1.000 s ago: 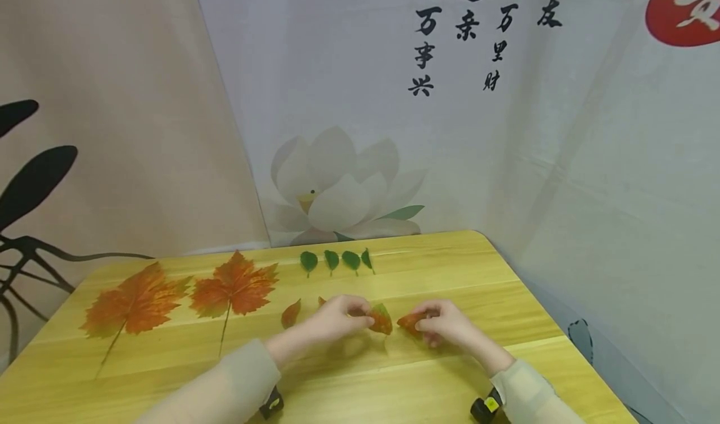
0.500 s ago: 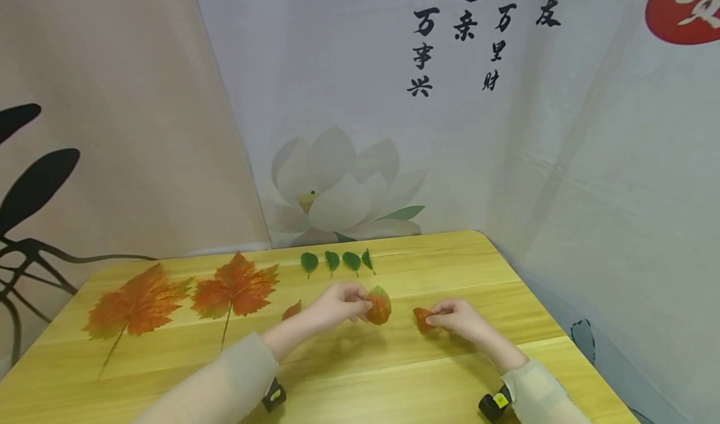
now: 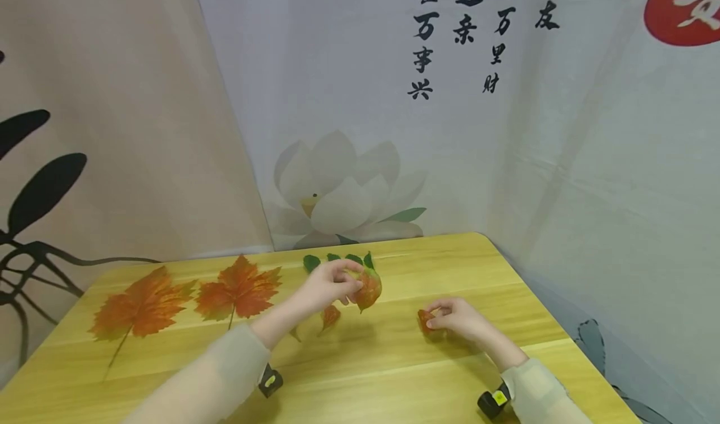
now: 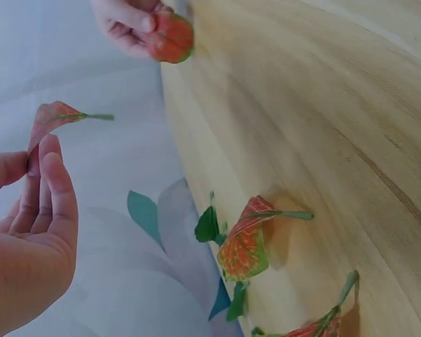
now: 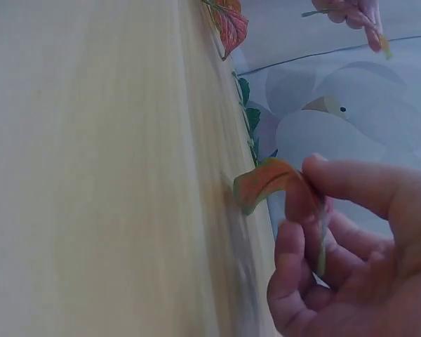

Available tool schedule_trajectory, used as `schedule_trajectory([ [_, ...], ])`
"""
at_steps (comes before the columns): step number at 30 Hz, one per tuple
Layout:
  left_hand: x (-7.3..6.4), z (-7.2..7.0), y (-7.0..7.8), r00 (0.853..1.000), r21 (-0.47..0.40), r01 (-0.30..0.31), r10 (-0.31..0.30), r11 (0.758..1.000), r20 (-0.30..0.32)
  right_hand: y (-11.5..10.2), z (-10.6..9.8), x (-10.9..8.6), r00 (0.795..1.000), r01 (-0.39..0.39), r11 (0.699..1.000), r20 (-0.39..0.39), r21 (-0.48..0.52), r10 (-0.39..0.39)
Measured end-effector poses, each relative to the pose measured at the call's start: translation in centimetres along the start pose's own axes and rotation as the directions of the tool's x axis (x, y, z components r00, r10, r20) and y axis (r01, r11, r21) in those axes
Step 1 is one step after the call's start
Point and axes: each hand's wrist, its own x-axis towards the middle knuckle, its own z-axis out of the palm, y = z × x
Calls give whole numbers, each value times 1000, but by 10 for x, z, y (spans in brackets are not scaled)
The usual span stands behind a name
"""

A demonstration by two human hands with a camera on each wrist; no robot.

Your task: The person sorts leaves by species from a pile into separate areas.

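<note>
My left hand pinches a red-orange leaf with a green edge, raised above the table. In the left wrist view this leaf is held by its edge, its green stem pointing away from the fingers. Lower and to the right, my right hand pinches a second red-orange leaf. The right wrist view shows that leaf curling out past the thumb. Beneath the left hand lies a small red-orange leaf; another is mostly hidden by the left forearm.
Several small green leaves lie in a row near the back edge, partly behind the left hand. Two large orange maple leaves lie at the left of the wooden table. A printed curtain hangs behind.
My left hand has lifted its leaf up, away and slightly left, toward the green row. My right hand has drawn its leaf a little to the right, widening the gap between the hands.
</note>
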Motion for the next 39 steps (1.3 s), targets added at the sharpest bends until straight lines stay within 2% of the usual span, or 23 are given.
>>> schedule_trajectory([
  [8, -1, -4, 0, 1000, -6, -9, 10, 1000, 12, 0, 3, 7, 997, -9, 989, 77, 148, -3],
  [14, -1, -5, -2, 1000, 40, -19, 19, 999, -9, 2, 10, 12, 995, -21, 986, 97, 167, 4],
  [21, 5, -4, -7, 999, 103, 42, -38, 994, -33, 1, 20, 19, 997, -13, 981, 72, 191, -1],
  [28, 9, 3, -13, 997, 85, 68, -65, 994, -35, 4, 26, 23, 998, -23, 982, 58, 188, 13],
  [31, 10, 5, -16, 999, 81, 48, -46, 996, -22, 5, 27, 23, 998, -24, 979, 60, 203, 12],
  [39, 15, 9, -29, 999, 136, 5, -12, 991, 46, 10, 25, 22, 997, -47, 971, 72, 233, 31],
])
